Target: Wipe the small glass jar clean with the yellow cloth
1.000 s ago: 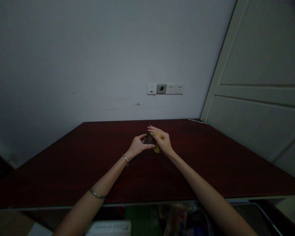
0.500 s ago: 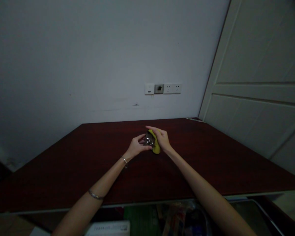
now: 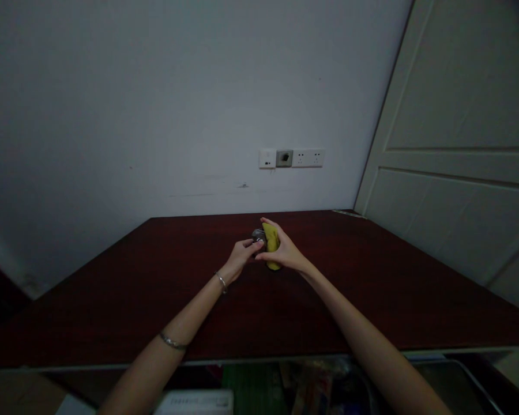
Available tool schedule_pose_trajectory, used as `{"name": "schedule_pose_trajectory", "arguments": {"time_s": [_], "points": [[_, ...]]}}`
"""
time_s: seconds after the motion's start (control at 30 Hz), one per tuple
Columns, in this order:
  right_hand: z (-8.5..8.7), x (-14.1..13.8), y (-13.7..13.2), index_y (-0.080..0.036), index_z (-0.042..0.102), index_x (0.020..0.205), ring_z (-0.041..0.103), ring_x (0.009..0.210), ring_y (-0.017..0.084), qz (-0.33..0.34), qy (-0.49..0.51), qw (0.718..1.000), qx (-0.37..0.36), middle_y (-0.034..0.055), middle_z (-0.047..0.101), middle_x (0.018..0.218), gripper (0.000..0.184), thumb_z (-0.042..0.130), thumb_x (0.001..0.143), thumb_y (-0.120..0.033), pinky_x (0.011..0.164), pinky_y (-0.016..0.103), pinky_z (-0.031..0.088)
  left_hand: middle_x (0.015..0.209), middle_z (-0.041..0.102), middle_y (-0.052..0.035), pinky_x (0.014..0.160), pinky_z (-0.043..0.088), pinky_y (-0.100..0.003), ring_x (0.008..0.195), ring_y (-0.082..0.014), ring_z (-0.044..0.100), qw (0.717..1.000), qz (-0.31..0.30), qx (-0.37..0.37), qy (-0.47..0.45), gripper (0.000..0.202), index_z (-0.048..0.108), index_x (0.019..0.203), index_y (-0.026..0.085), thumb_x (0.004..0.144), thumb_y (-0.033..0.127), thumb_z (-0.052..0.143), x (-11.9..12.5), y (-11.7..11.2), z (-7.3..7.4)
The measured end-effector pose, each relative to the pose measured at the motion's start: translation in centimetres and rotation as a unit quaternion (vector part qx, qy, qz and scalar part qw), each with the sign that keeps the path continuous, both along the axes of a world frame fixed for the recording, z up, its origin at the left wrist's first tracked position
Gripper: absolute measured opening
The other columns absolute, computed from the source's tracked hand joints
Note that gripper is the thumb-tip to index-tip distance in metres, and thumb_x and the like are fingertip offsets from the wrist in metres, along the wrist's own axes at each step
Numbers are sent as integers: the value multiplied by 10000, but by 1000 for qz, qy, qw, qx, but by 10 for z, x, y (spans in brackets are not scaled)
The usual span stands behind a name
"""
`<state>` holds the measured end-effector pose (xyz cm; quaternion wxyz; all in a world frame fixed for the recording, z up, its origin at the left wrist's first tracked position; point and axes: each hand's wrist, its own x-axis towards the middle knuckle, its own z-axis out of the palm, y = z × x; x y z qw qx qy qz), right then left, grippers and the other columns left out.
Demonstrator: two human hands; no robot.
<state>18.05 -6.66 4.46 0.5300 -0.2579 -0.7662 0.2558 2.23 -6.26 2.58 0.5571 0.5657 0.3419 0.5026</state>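
Observation:
Over the middle of the dark red table (image 3: pixel 190 311), my left hand (image 3: pixel 239 257) is closed around a small, shiny, dark see-through object (image 3: pixel 258 235), which looks like glass; its exact kind is too small and dim to make out. My right hand (image 3: pixel 289 252) holds a yellow cloth (image 3: pixel 271 239) between thumb and fingers. The cloth lies against the right side of the shiny object. Fingers and cloth hide part of that object.
Behind the table rises a pale wall with sockets and switches (image 3: pixel 292 158). A white panelled door (image 3: pixel 454 150) stands on the right. Below the front edge, an open space holds a white box (image 3: pixel 194 402), a green item (image 3: pixel 251 389) and packets (image 3: pixel 313 395).
The shiny object has turned in my left hand, whose thumb now lies across it. My right hand has turned, with its thumb now toward me below the cloth. The view has shifted slightly.

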Motion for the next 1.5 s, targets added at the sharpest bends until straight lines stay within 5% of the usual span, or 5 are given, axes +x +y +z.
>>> {"name": "schedule_pose_trajectory", "arguments": {"time_s": [0.3,0.57,0.93,1.13,1.5], "points": [[-3,1,5,-251,395,1311,438,1221,242,-23,10,1000,3,99,445,1338,855,786,555,-337,1050,405,309,763,643,-68,655,506,-294,659,-137,582,1000,-25,-10,9,478,645,806,83,607,513,707,-1,0,5],[-2,2,16,-151,456,1256,580,1047,240,-56,129,979,-144,134,565,1208,799,772,553,-362,933,377,444,912,645,-116,688,498,-318,641,-140,613,988,-110,40,97,609,602,1010,92,649,581,632,-13,10,0],[2,-8,11,-141,622,905,637,692,162,-29,221,913,-342,45,674,824,473,782,529,-379,659,270,522,1347,376,-169,1027,322,-427,1222,-274,404,952,9,237,195,928,312,1320,158,546,325,795,-8,15,-13],[-2,-10,8,-147,617,925,622,706,153,-11,173,931,-321,18,651,803,484,772,538,-391,689,268,506,1221,502,-137,974,383,-438,1134,-279,486,934,21,270,233,807,441,1217,158,525,363,803,-14,18,-14],[-4,-6,10,-166,558,1172,565,1082,245,-11,120,977,-176,109,583,1212,570,654,693,-459,953,379,428,1127,601,-102,906,449,-386,1023,-240,571,928,36,286,234,784,499,1172,148,492,380,811,-10,1,2]]}}
